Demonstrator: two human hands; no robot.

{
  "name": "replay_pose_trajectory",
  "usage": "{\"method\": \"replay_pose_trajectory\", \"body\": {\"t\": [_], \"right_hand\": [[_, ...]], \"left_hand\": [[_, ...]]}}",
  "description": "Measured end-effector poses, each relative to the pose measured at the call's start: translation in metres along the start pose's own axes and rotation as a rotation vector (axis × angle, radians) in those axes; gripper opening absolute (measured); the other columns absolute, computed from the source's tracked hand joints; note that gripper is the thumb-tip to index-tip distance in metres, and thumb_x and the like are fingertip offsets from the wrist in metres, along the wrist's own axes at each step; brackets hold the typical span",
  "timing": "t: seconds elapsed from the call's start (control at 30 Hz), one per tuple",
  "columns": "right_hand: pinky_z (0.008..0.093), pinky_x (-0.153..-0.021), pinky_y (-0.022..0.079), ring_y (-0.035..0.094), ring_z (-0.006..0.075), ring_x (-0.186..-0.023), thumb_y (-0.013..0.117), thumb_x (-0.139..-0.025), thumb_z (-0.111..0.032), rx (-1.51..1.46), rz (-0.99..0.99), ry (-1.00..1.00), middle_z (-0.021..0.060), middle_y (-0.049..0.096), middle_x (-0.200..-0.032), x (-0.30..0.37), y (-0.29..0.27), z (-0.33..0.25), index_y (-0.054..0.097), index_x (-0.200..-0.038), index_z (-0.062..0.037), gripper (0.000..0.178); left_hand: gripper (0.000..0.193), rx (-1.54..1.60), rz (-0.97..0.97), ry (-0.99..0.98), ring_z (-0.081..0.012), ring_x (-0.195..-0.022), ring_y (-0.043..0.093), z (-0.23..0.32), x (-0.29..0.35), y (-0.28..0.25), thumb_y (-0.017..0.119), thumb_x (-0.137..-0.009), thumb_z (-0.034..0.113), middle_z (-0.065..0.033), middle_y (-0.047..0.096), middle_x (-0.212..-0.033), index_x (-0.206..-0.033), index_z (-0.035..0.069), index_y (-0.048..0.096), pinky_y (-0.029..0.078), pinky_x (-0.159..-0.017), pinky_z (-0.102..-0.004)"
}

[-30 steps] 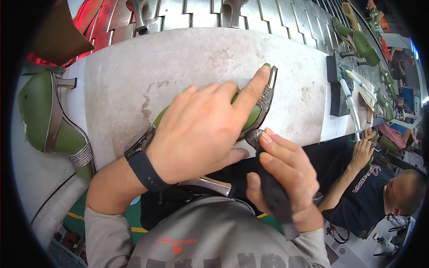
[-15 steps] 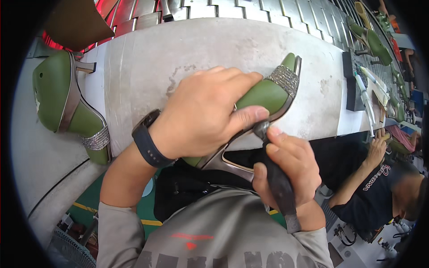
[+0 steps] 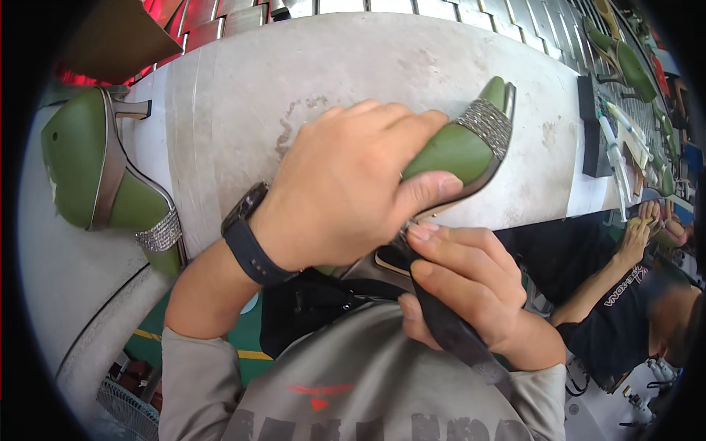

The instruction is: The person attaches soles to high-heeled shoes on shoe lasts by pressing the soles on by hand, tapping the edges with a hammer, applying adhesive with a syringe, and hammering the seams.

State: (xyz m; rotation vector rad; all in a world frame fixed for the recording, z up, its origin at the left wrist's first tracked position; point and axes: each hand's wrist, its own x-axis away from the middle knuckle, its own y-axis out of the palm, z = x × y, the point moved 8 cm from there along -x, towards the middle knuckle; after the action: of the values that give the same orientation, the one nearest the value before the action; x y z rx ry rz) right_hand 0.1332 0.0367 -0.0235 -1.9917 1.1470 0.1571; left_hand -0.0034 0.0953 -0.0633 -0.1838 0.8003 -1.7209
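Note:
My left hand [image 3: 360,184], with a dark watch on its wrist, is closed over a high-heeled sandal [image 3: 452,154] on a green shoe last. A glittery band crosses the sandal near its toe, which points away to the right. My left thumb presses near the sole's edge, and the palm hides the shoe's rear part. My right hand [image 3: 471,287] grips a dark hand tool [image 3: 452,323] with a long, thick handle. The tool's upper end meets the shoe's underside just below my left thumb; fingers partly cover that end, so its exact kind is unclear.
Another sandal on a green last [image 3: 77,158] lies at the left. A pale worktop [image 3: 243,81] spans the middle, with a metal slat conveyor [image 3: 441,9] behind it. Pens [image 3: 614,151] lie beside a dark block [image 3: 592,125]. A co-worker [image 3: 610,309] sits at the right.
The tool's upper end has moved left and slightly down along the shoe, with my right hand following. The shoe and my left hand appear slightly farther right in view, which has itself shifted.

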Motion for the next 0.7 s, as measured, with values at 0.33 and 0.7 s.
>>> {"method": "replay_pose_trajectory", "body": {"t": [0.33, 0.7], "right_hand": [[0.0386, -0.080, 0.064, 0.075, 0.0348, -0.092, 0.084, -0.073, -0.002, 0.164, 0.183, 0.033, 0.0243, 0.074, -0.109, 0.022, -0.008, 0.003, 0.069, -0.106, 0.0045, 0.037], [0.0349, -0.092, 0.058, 0.075, 0.0247, -0.103, 0.075, -0.087, 0.002, -0.300, 0.130, 0.426, 0.0213, 0.076, -0.113, 0.013, -0.041, 0.037, 0.067, -0.118, 0.0066, 0.032]], "left_hand": [[0.042, -0.003, -0.006, 0.022, -0.0380, -0.094, 0.067, -0.003, 0.001, 0.001, 0.072, -0.097, 0.026, -0.0197, 0.071, -0.105, -0.129, 0.000, 0.066, 0.053, -0.082, -0.0419], [0.052, -0.015, -0.088, 0.009, -0.0423, -0.103, 0.068, 0.001, -0.009, 0.002, 0.072, -0.098, 0.033, -0.0241, 0.071, -0.112, -0.133, -0.005, 0.063, 0.054, -0.090, -0.0450]]}}
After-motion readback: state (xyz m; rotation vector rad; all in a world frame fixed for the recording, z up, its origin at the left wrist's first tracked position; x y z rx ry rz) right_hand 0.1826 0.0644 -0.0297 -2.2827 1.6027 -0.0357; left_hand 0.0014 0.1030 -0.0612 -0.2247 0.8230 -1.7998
